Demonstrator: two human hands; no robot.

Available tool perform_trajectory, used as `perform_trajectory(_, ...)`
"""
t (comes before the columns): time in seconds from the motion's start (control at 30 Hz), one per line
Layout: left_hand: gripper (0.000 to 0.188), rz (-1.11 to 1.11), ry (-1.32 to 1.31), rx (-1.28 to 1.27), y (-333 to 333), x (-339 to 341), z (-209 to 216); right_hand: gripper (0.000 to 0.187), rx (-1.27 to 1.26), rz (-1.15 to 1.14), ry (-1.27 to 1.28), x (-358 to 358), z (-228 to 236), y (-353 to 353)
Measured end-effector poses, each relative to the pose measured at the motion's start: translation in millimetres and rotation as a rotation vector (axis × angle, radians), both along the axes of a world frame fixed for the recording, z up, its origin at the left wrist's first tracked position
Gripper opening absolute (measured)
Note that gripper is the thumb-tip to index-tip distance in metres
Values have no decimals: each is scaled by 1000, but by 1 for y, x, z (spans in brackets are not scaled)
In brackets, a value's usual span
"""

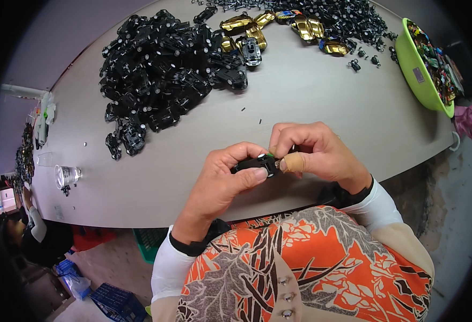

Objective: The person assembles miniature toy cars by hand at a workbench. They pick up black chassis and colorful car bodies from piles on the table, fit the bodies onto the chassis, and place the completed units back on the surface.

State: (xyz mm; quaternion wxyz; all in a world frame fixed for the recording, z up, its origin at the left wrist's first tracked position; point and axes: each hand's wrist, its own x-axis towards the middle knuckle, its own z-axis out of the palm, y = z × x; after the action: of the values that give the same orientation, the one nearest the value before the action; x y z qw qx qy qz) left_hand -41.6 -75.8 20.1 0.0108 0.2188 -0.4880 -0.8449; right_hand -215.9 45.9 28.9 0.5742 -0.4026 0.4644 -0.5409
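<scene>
Near the table's front edge, my left hand is closed around a black toy car chassis with small wheels at its end. My right hand meets it from the right, thumb and fingers pinched at the wheeled end. A tan bandage wraps the right thumb. A bit of green shows between the hands. Whatever the right fingertips pinch is too small and covered to make out. Two tiny dark pins lie on the table just beyond my hands.
A big heap of black chassis stands far left. Gold car bodies and a pile of small wheel sets lie at the back. A green basin sits right, a clear cup left. Another person works at far left.
</scene>
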Motion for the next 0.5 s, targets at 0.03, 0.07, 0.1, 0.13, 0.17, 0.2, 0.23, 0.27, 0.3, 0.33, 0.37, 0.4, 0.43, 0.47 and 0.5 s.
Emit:
perform_trajectory(0.03, 18, -34, -13, -21, -1, 1, 1, 6, 27, 8, 3, 0, 0, 0)
perform_trajectory(0.07, 17, -29, -14, -49, 0, 1, 3, 5, 54, 16, 6, -1, 1, 1)
perform_trajectory(0.1, 16, -24, -15, -78, 2, -1, 4, 5, 82, 24, 9, -1, 1, 2)
perform_trajectory(0.13, 15, -19, -16, -106, 4, -2, 5, 5, 25, 0, 140, 0, -1, 2)
perform_trajectory(0.17, 14, -2, -19, -196, 6, -2, 3, 5, -31, -23, 271, 3, -5, 2)
perform_trajectory(0.2, 13, 14, -22, -283, 9, -3, 1, 5, -86, -46, 403, 5, -8, 2)
perform_trajectory(0.23, 12, 30, -25, -370, 12, -4, 0, 6, -84, -85, 454, 8, -11, 2)
perform_trajectory(0.27, 12, 37, -44, -400, 14, -5, -2, 7, -81, -123, 506, 12, -15, 2)
perform_trajectory(0.3, 11, 45, -59, -435, 15, -6, -3, 8, -84, -161, 561, 15, -16, 1)
perform_trajectory(0.33, 11, 54, -75, -469, 16, -7, -4, 8, -72, -185, 585, 18, -17, 2)
perform_trajectory(0.37, 11, 54, -84, -477, 17, -7, -6, 9, -60, -209, 608, 21, -17, 2)
perform_trajectory(0.4, 10, 52, -95, -486, 17, -8, -9, 9, -49, -234, 630, 23, -18, 3)
perform_trajectory(0.43, 10, 51, -106, -496, 18, -8, -10, 8, -70, -239, 614, 22, -22, 4)
perform_trajectory(0.47, 11, 50, -98, -495, 18, -8, -11, 6, -90, -243, 599, 21, -28, 4)
perform_trajectory(0.5, 11, 53, -90, -499, 17, -8, -12, 5, -117, -244, 585, 19, -30, 2)
